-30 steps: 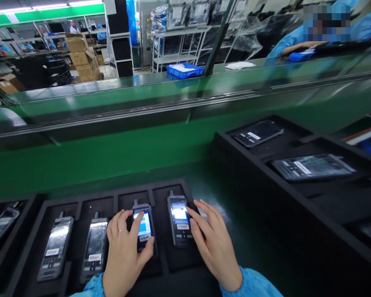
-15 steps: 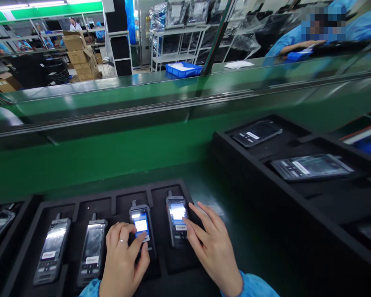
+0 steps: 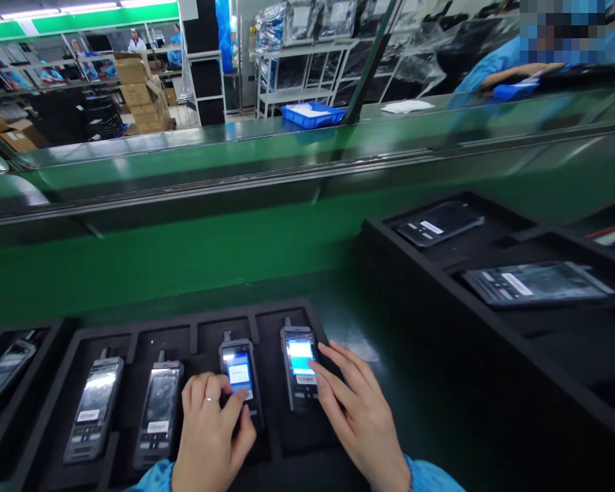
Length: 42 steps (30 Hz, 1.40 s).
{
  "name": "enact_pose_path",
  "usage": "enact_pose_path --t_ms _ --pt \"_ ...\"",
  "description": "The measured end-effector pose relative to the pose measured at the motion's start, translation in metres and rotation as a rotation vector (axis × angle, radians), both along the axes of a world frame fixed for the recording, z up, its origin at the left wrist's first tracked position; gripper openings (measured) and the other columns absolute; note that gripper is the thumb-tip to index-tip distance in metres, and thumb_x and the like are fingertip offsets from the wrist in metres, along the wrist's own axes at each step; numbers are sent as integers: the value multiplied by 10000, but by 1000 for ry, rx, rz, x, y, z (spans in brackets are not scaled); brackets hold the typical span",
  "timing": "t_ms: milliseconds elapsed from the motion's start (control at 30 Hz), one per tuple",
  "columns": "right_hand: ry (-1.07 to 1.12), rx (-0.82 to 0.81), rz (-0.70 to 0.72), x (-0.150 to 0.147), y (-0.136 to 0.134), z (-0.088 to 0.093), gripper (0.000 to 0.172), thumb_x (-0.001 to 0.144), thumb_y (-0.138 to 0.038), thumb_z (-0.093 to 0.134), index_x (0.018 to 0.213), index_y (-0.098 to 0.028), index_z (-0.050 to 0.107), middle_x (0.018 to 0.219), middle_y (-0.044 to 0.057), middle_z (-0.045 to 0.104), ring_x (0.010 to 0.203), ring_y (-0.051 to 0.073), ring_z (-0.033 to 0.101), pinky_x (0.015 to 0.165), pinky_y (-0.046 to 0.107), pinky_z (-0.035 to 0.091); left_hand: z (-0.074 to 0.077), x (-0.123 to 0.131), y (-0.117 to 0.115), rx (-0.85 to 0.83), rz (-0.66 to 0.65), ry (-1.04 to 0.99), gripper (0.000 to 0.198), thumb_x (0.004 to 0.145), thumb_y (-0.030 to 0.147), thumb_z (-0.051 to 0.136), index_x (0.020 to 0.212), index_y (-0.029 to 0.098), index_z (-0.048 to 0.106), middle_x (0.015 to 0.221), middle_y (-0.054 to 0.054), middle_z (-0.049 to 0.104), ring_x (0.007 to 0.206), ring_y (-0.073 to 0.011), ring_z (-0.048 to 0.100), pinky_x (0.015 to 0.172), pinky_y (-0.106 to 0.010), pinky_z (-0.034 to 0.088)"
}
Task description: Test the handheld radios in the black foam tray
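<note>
Black foam tray [image 3: 195,331], near edge: four handsets. Left hand [image 3: 212,437] loosely curled, gripping nothing, thumb on third handset [image 3: 240,376]. Right hand [image 3: 356,410] open, fingertips touching lit rightmost handset [image 3: 301,365].

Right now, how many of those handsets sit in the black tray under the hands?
4. Two dark ones lie at the left and beside it. The left hand touches the third, lit; the right hand touches the fourth, lit. Neighbouring trays hold more.

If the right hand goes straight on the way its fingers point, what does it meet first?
The right hand points up-left, and its fingertips already seem to touch the lit handset; depth is unclear.
</note>
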State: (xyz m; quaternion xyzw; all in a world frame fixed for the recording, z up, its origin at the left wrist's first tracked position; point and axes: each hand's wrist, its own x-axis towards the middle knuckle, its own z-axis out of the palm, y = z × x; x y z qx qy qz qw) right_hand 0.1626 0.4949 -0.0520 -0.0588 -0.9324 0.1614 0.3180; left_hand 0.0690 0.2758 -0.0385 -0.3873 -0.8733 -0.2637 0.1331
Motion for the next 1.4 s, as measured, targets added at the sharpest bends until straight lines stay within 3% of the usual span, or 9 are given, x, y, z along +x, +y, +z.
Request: enact_pose_path --t_ms 233,367,467,733,933,1067,1167,1300,1400 --pt "-1 23 2 -1 0 1 218 970 -212 505 1138 -205 644 1193 120 655 1183 315 582 862 579 611 14 -18 -21 10 20 99 243 887 152 545 1109 201 631 992 -87 544 911 -245 539 821 -404 449" --pt "11 36 2 -4 1 1 221 983 -250 485 1131 -214 646 1156 111 676 1129 320 621 808 574 633 32 -53 -87 -365 458 308 432 926 284 548 1315 96 556 1133 -221 543 927 -348 598 705 -398 489" --pt "47 47 10 -6 7 -1 219 984 -270 481 1103 -221 659 1106 106 693 1075 332 649 775 587 637 32 -59 -127 -587 636 24 538 986 398 382 1452 139 451 1041 -208 558 799 -340 607 649 -392 474" --pt "135 31 -26 -7 6 3 197 969 -270 495 1042 -201 664 996 141 717 943 378 691 748 675 604 7 -79 -151 -82 706 -461 819 862 537 489 1541 142 258 926 -100 486 848 -338 553 798 -488 455" --pt "179 -90 68 -21 -69 31 163 965 -266 512 1027 -255 663 914 56 742 799 266 733 736 472 645 31 -68 -153 602 621 -846 944 812 668 528 1560 270 110 1085 -58 547 818 -208 593 721 -349 512" --pt "207 -214 217 -37 -141 49 166 962 -240 500 1041 -280 641 871 5 728 780 175 720 705 281 635 50 -30 -121 969 412 -1148 778 865 630 514 1519 322 225 1066 -60 616 772 -195 633 602 -299 523" --pt "256 -263 335 -45 -184 52 200 962 -360 516 1118 -280 615 850 11 706 754 172 703 668 258 629 53 -8 -103 1189 321 -1287 853 794 534 718 1507 306 310 1174 -75 652 979 -222 670 802 -284 554" --pt "254 -384 413 -51 -206 53 286 943 -507 557 1069 -263 637 812 28 670 727 184 683 604 265 619 47 7 -100 1315 309 -1343 830 743 478 800 1464 288 435 1408 -84 572 1346 -287 486 1045 -292 466" --pt "234 -368 417 -50 -208 50 136 948 -362 569 969 -258 654 766 11 658 716 169 682 622 245 617 45 9 -101 1319 348 -1342 798 727 491 810 1435 346 472 1476 -35 521 1417 -267 399 1082 -260 420"
